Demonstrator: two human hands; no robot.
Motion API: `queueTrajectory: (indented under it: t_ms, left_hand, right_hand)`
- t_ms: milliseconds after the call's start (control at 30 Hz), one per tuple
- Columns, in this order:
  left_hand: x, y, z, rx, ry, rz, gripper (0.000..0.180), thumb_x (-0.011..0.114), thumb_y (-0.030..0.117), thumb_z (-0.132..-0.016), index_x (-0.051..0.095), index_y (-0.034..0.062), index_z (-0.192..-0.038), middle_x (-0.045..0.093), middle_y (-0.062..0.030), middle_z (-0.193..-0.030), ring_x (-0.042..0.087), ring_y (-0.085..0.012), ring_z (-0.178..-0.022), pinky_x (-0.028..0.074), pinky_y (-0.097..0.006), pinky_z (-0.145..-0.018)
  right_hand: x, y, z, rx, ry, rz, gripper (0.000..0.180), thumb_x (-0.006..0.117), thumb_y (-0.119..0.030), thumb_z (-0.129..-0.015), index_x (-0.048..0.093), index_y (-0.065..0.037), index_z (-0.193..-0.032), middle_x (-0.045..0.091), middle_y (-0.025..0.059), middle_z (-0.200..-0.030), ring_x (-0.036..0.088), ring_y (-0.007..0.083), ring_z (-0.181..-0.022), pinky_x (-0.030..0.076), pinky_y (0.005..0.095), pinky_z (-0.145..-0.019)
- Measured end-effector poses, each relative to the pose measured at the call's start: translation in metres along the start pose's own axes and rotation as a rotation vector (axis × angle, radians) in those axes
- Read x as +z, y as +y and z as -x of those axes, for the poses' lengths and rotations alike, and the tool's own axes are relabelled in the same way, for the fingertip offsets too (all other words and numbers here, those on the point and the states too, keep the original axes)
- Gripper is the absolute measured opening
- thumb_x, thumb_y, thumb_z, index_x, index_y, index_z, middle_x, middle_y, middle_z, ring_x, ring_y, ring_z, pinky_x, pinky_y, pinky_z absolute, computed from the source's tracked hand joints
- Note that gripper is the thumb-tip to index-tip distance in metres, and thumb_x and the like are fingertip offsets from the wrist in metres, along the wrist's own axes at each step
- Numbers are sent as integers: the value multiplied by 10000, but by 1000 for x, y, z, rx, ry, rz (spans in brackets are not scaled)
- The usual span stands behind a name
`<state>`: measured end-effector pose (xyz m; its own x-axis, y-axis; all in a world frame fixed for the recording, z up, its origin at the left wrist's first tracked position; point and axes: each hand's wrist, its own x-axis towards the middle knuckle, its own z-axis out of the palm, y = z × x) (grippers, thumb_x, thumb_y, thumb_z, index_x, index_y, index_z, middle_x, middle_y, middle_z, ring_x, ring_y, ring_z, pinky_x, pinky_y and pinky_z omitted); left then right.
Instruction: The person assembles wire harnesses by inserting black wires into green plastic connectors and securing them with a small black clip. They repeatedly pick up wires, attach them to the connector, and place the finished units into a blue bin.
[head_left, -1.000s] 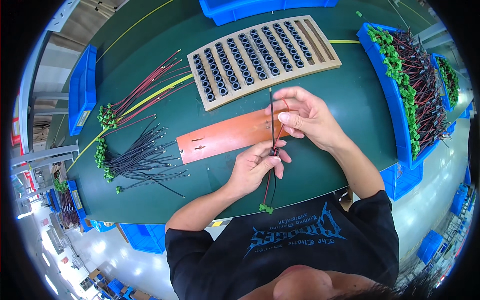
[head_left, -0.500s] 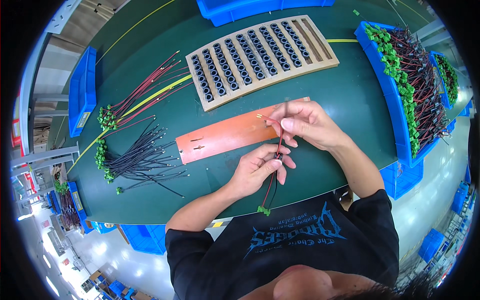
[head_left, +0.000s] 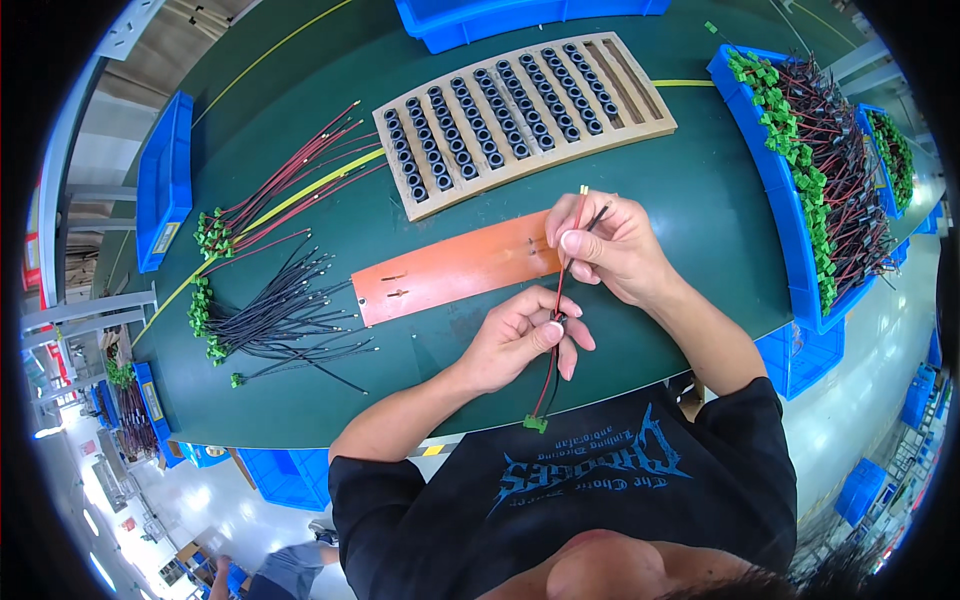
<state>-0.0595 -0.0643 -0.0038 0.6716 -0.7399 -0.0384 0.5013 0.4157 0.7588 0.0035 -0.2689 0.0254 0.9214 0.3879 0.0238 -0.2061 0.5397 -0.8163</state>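
A red and black wire pair (head_left: 560, 285) runs between my hands, with a green connector (head_left: 536, 424) hanging from its lower end near the table edge. My left hand (head_left: 515, 340) pinches the pair at a small black ring (head_left: 560, 319), mostly covered by the fingers; the wires seem to pass through it. Above it, my right hand (head_left: 612, 250) is closed on the upper wires between thumb and fingers. Their ends stick up past the fingertips, the red one and the black one slightly apart. Beneath the hands lies an orange board (head_left: 450, 268) with slots.
A wooden rack (head_left: 425, 208) holds rows of black rings beyond the board. Left lie bundles of black wires (head_left: 270, 315) and red wires (head_left: 290, 165) with green connectors. A blue bin (head_left: 775, 190) full of wired connectors stands right. Another person (head_left: 285, 575) shows at lower left.
The wire ends have swung from pointing left to pointing up, and the black end now shows beside the red. The green connector has shifted slightly right. A person has appeared at lower left.
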Motion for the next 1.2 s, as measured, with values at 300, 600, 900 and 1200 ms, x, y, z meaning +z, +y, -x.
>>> queueTrajectory:
  t_ms: [300,600,900,1200]
  left_hand:
    - [0,1,-2,-21,145,37,221,538,182,-1081,541,48,-1257,665,-227,-1093,669,-222,-716,540,-332,-679]
    - [1,3,-2,98,324,-81,156,625,48,-1018,571,36,-1164,651,-166,-1030,583,-149,-656,475,-270,-583]
    - [-1,-1,-2,123,365,-202,196,570,168,-1072,643,-10,-1108,683,-130,-1011,662,-178,-777,551,-304,-685]
    - [5,9,1,10,301,-252,266,539,209,-1087,656,-30,-1102,711,-152,-968,702,-207,-766,581,-327,-706]
  right_hand:
    - [10,0,0,44,186,-61,148,653,-161,-1028,596,-25,-1046,657,89,-905,579,72,-610,475,214,-502]
    - [10,0,1,143,122,138,251,585,-140,-1060,656,31,-1229,665,31,-935,608,71,-780,520,232,-685]
    - [10,-6,1,206,15,188,278,585,-165,-1064,665,37,-1237,710,64,-944,631,75,-725,537,235,-654]
    - [6,-4,3,180,-66,299,290,577,-209,-1071,697,24,-1196,716,59,-927,617,70,-688,489,225,-586]
